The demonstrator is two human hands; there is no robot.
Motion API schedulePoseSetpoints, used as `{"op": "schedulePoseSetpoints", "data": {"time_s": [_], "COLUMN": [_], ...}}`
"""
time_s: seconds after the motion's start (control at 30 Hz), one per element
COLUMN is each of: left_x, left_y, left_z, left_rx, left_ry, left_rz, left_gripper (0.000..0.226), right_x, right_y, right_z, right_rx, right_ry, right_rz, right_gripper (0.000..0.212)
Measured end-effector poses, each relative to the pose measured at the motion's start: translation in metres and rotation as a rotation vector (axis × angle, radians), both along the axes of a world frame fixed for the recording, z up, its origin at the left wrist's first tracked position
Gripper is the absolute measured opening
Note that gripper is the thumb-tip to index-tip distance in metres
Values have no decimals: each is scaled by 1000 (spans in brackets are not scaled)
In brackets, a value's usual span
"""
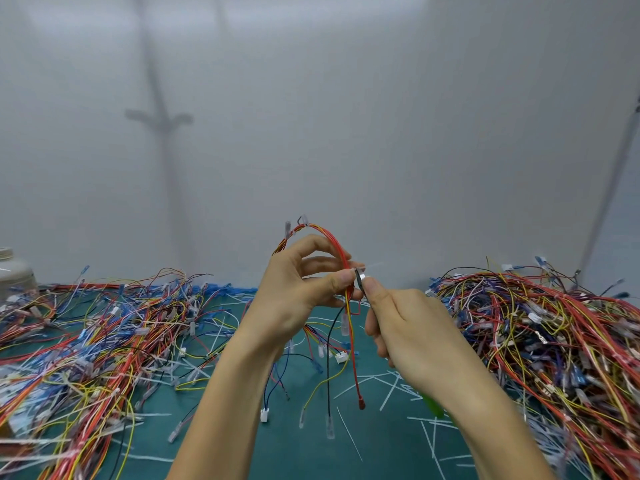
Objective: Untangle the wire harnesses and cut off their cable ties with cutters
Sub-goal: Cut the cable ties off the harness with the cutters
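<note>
Wire harnesses [86, 341] lay in a tangled heap across the left of the green mat [294, 452], with red, yellow, blue and black strands mixed among small connectors. At the far left edge, behind that heap, stood a white jar [14, 275], only partly in view.

In the middle, the left hand [294, 292] was raised above the mat and pinched a single harness [349, 299] between thumb and curled fingers. Its red and yellow wires arched over the fingers, and its loose ends hung down toward the mat.

Just right of the thumb, the metal tip of the cutters [360, 281] met the red wires at the pinch. Whether the blades were closed could not be told. The right hand [412, 327] gripped the cutters with its fingers curled round the handles, and a blurred green handle end showed below the wrist.

Cut white cable ties [391, 388] lay scattered on the mat beneath and to the right of the hands. A second heap of harnesses [554, 341] filled the right side, against a plain pale wall [346, 116].
</note>
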State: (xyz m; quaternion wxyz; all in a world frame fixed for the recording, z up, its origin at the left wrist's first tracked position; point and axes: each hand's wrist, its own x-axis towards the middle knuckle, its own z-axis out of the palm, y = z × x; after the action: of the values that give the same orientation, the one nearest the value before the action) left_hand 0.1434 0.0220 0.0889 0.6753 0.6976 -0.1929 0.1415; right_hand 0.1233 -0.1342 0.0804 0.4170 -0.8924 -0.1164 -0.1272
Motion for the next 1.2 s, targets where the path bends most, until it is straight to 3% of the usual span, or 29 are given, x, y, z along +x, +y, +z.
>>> {"op": "schedulePoseSetpoints", "data": {"time_s": [0.33, 0.63, 0.8, 1.0, 1.2], "left_x": [-1, -2, 0, 3, 6], "left_y": [-1, 3, 6, 13, 15], "left_z": [0, -1, 0, -4, -6], "left_rx": [36, 53, 48, 188, 301], "left_ry": [3, 126, 222, 268, 231], "left_rz": [7, 53, 141, 236, 255], "left_gripper": [14, 19, 12, 15, 18], "right_x": [3, 6, 19, 44, 52], "right_y": [0, -5, -11, -15, -14], "right_z": [-1, -2, -21, -69, -95], "right_rx": [49, 46, -254, -584, -764], "right_ry": [18, 47, 102, 311, 444], "right_rz": [22, 51, -1, -96, -187], "right_gripper": [67, 69, 66, 41, 55]}}
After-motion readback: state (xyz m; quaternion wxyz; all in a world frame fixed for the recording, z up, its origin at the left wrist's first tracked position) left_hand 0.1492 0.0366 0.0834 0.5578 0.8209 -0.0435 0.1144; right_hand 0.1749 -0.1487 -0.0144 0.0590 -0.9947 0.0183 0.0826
